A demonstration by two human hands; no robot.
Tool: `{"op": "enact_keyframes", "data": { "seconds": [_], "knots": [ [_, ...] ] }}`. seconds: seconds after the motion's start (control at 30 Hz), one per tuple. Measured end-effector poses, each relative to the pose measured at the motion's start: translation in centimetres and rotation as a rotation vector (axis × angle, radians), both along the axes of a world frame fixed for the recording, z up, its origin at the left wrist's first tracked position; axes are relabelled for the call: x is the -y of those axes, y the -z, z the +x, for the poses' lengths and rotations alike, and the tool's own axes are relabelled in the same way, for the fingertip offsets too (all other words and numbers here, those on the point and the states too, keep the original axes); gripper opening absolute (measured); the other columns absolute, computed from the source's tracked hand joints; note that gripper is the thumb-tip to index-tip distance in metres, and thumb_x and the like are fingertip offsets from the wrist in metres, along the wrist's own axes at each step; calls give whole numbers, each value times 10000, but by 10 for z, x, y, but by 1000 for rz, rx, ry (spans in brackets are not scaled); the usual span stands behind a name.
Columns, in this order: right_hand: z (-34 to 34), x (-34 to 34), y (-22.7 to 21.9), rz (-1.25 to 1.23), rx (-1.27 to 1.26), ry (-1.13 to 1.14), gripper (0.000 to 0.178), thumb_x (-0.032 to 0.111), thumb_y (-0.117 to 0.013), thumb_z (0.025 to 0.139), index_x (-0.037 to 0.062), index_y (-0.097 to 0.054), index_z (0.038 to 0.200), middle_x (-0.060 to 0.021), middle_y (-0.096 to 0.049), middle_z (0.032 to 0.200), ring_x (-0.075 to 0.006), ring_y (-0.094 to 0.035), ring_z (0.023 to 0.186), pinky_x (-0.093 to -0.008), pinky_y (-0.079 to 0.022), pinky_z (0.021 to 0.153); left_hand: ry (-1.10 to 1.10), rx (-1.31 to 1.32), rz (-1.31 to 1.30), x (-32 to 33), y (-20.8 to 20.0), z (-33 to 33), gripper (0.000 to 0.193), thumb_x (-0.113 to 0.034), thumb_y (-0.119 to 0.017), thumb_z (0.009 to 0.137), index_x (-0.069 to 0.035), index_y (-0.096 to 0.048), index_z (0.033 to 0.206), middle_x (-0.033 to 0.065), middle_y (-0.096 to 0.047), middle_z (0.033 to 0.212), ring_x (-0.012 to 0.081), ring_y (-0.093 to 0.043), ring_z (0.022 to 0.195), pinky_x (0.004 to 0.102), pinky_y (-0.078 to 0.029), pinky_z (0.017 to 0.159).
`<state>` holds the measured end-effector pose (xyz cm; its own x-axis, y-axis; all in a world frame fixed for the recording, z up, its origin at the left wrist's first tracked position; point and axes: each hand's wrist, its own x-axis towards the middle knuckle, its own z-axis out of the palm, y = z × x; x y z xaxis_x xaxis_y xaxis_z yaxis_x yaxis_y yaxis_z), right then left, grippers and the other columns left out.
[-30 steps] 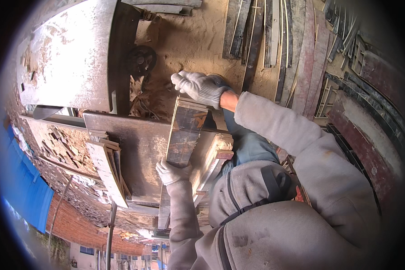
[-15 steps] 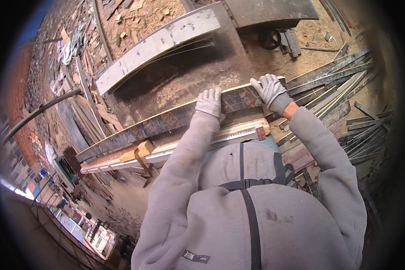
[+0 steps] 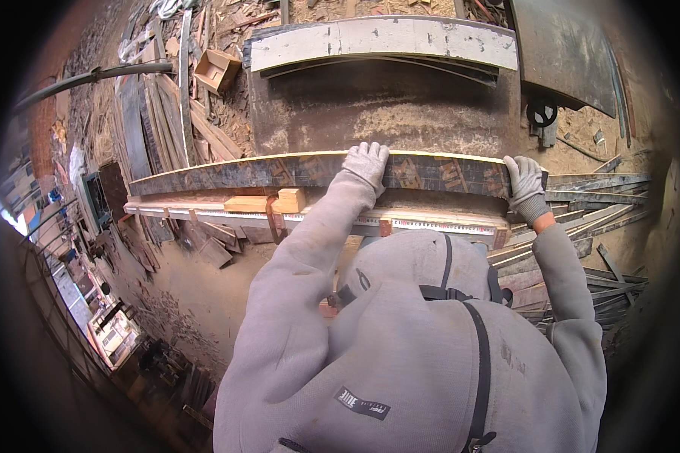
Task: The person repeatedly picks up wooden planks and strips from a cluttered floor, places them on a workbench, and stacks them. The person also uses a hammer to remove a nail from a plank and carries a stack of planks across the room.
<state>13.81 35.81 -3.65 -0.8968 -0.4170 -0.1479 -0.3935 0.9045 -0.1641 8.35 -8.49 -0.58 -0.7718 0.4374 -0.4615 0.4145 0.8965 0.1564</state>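
A long, narrow plywood strip with a dark, stained face and pale edge runs across the view, tilted so that its face shows. My left hand, in a pale grey glove, is closed over its upper edge around the middle. At the strip's right end, my right hand, in a matching glove, grips the end with its fingers over the upper edge. The undersides of both hands are hidden. Just on the near side of the strip runs a wooden rail with a measuring tape along it.
Sawdust lies on the metal table beyond the strip, below a pale curved board. Two wood blocks rest on the rail. Loose strips are piled at right. A handwheel sits under another metal table. Scrap wood covers the far left ground.
My view has turned, so the strip now lies nearly level across it. My right hand has shifted outward along the strip to its very end. The left hand keeps its hold near the middle.
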Motion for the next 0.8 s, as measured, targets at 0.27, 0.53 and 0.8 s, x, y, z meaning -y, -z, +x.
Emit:
{"op": "enact_keyframes", "data": {
  "seconds": [0.27, 0.53, 0.8],
  "knots": [
    [-34, 107, 22, -190, 85, -29, 702, 233, -717, 884, 120, -495, 1540, -177, -573, 1342, -370, -548, 1311, -523, -351, 1201, -99, -70, -57, 94, 21, -16, 687, -226, -823, 725, -93, -553, 1343, 149, -619, 1262, 379, -582, 1220, 506, -480, 1085],
    [-34, 110, 35, -282, -21, -48, 698, 268, -700, 873, 100, -517, 1525, -115, -595, 1195, -331, -587, 1172, -483, -410, 1103, -76, -129, -37, 115, 44, -7, 726, -201, -816, 699, -71, -538, 1357, 182, -593, 1246, 408, -577, 1161, 530, -490, 1037],
    [-34, 110, 28, -187, 56, -65, 717, 271, -682, 871, 75, -509, 1538, -132, -600, 1236, -329, -585, 1216, -473, -387, 1147, -45, -65, -8, 122, 33, -7, 875, -261, -902, 644, -66, -527, 1410, 176, -584, 1308, 397, -558, 1233, 516, -463, 1106]
  ]
}}
